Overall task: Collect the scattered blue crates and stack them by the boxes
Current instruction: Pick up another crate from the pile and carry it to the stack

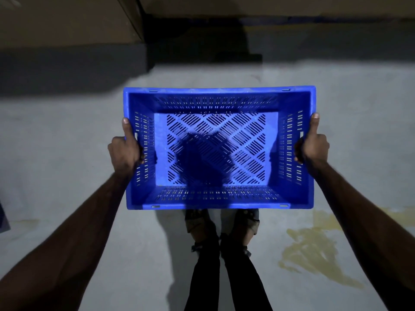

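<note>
I see first the grey concrete floor (67,135), which fills most of the view and is bright in the middle and dark toward the far side. At the top stand the brown cardboard boxes (67,19), in shadow, with a dark gap between them. Next in size is the blue crate (292,199), held in the air in front of me, level, with its open side up, above my feet and well apart from the boxes. It is empty; the walls have small slots and the bottom has a pattern of diagonal slits, with a dark shadow lying across it. My left hand (124,153) grips the left short wall of the crate: the thumb lies flat along the rim and the other fingers are curled together under the handle opening. My right hand (313,145) grips the right short wall in the same way, thumb stretched along the rim, fingers closed around the edge. Below the crate I see my two legs in black trousers and my sandals (246,225). On the floor at the right is a yellow stain (314,245).
</note>
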{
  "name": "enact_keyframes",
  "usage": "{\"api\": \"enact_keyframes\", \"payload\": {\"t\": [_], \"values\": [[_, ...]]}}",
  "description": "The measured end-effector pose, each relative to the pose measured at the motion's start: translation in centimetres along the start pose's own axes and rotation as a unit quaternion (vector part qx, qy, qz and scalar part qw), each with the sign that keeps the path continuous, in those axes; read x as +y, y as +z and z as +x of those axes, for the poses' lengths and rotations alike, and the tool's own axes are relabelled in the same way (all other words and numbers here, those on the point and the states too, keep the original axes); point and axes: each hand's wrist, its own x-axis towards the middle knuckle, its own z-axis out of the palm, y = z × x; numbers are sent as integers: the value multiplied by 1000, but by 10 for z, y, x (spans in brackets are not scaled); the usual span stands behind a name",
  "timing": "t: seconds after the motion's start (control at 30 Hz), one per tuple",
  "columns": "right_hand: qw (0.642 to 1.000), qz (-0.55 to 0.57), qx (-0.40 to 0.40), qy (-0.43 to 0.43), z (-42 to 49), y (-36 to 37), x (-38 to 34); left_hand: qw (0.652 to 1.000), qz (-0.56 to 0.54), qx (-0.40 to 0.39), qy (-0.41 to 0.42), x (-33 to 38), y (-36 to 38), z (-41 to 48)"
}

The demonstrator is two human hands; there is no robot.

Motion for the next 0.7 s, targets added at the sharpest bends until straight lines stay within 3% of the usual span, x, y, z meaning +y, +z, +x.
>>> {"api": "enact_keyframes", "payload": {"t": [0.27,0.7], "values": [[1000,-7,13,19,-3,2,0,998,54,3,13,9,0,-6],[996,-71,-20,54,-21,-27,-11,999,26,-11,-44,-1,-23,-8]]}}
